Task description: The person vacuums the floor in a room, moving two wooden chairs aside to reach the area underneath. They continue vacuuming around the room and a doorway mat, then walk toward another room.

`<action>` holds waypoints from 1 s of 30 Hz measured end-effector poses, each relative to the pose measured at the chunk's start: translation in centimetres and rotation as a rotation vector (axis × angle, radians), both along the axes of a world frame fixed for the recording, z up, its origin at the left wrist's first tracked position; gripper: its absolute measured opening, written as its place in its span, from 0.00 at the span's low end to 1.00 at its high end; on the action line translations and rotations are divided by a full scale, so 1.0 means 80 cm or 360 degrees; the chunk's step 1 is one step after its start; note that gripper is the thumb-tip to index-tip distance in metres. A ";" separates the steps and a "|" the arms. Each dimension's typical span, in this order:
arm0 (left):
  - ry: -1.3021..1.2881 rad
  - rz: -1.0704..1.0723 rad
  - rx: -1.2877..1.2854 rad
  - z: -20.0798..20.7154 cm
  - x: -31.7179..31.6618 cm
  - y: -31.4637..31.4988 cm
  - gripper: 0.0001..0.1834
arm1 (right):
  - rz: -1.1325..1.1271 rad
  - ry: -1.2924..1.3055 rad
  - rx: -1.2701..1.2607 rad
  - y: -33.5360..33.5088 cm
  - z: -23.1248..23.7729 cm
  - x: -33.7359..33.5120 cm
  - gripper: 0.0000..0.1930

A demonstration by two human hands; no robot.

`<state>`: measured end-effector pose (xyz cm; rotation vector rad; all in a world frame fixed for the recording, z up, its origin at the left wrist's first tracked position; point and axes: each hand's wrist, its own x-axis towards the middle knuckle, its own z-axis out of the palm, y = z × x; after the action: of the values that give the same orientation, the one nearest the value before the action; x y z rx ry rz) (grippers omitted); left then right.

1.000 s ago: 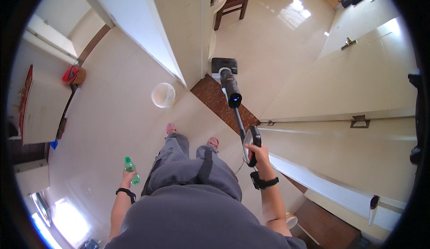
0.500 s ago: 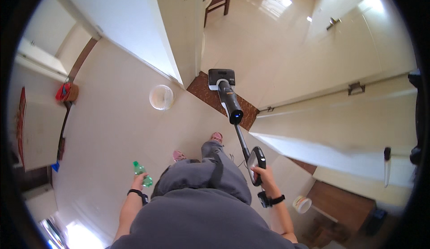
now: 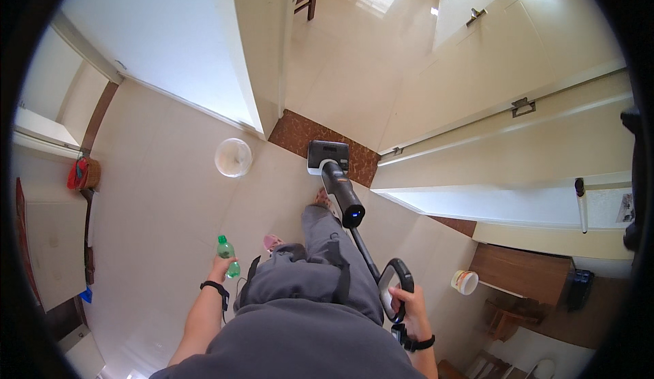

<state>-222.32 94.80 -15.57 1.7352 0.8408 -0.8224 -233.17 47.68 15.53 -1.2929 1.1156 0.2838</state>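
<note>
My left hand [image 3: 221, 268] is closed round a green plastic bottle [image 3: 226, 248], its green cap pointing up and away from me. On the other side, my right hand [image 3: 409, 304] grips the black loop handle of an upright cordless floor cleaner [image 3: 345, 198]. A thin dark pole joins that handle to the thick body, where a small blue light shows. Its flat black floor head [image 3: 328, 155] rests at the near edge of a brown marbled threshold strip [image 3: 289, 132]. The body of the cleaner partly hides my right foot.
A white bucket [image 3: 233, 158] stands on the pale floor, left of the threshold. Another white tub [image 3: 465, 282] is at the right, beside a brown wooden cabinet [image 3: 521, 270]. White doors [image 3: 470, 117] flank the doorway. A red-lined basket [image 3: 85, 173] sits far left.
The cleaner's floor head has come back toward me, from on the threshold to its near edge. My left hand has shifted slightly right and upward with the bottle. The whole view has turned a little.
</note>
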 end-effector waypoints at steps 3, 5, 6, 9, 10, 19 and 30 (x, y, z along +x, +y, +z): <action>0.0094 0.0010 0.0063 0.005 -0.010 0.000 0.29 | 0.0119 -0.0236 -0.0015 -0.014 -0.009 0.052 0.15; 0.0068 0.0091 0.0055 0.015 -0.018 0.005 0.28 | 0.0272 -0.0402 0.0076 -0.033 -0.017 0.103 0.11; 0.0051 0.0152 0.0027 0.018 -0.024 0.007 0.27 | 0.0296 -0.0577 0.0169 -0.043 -0.022 0.131 0.17; 0.0172 0.0504 0.0025 0.029 -0.055 0.017 0.25 | 0.0368 -0.0963 0.0448 -0.066 -0.046 0.224 0.34; 0.0163 0.0658 0.0039 0.033 -0.071 0.022 0.24 | 0.0373 -0.0962 0.0498 -0.071 -0.055 0.258 0.34; 0.0194 0.0916 0.0130 0.047 -0.189 -0.040 0.13 | 0.0261 -0.0865 0.0364 -0.094 -0.172 0.530 0.10; 0.0280 0.0991 -0.0048 0.053 -0.022 -0.002 0.16 | 0.0331 -0.0759 0.0140 -0.164 -0.274 0.578 0.08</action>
<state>-224.05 94.65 -11.30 1.2663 1.3850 -0.5585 -186.95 34.54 -6.40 -1.3110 0.5616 0.1624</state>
